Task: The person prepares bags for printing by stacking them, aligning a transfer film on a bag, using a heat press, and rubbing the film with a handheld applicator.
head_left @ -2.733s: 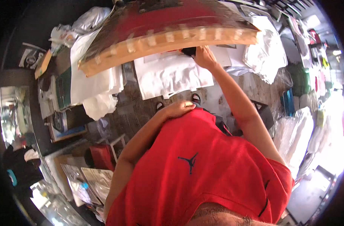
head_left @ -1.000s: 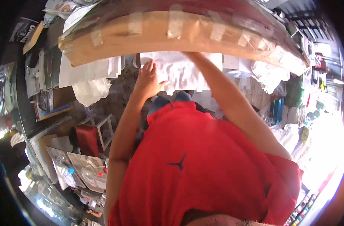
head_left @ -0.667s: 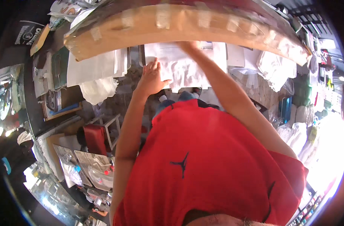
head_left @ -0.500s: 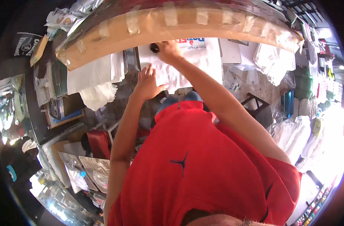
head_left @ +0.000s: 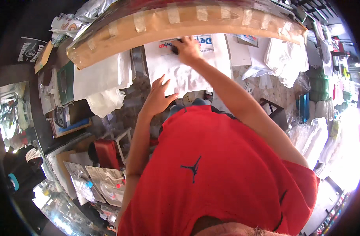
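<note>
A white sheet (head_left: 184, 72) with a rippled surface, which looks like cloth, lies in front of me below the cardboard overhang. Blue and red print (head_left: 206, 42) shows along its far part. Over the print, my right hand (head_left: 189, 51) is closed on a small black object (head_left: 174, 48). Its kind is hidden by the fingers. Near the sheet's left near edge, my left hand (head_left: 158, 96) has its fingers spread and holds nothing. Whether its fingertips press on the sheet I cannot tell.
A long brown cardboard edge with tape strips (head_left: 174, 15) overhangs the sheet's far side. Stacked white sheets (head_left: 101, 74) lie to the left, and white plastic bags (head_left: 284, 59) to the right. A dark stool-like frame (head_left: 275, 112) stands on the floor at right.
My right hand has shifted right along the sheet with the black object, and more print shows to its left. My left hand has moved slightly toward me, fingers still spread.
</note>
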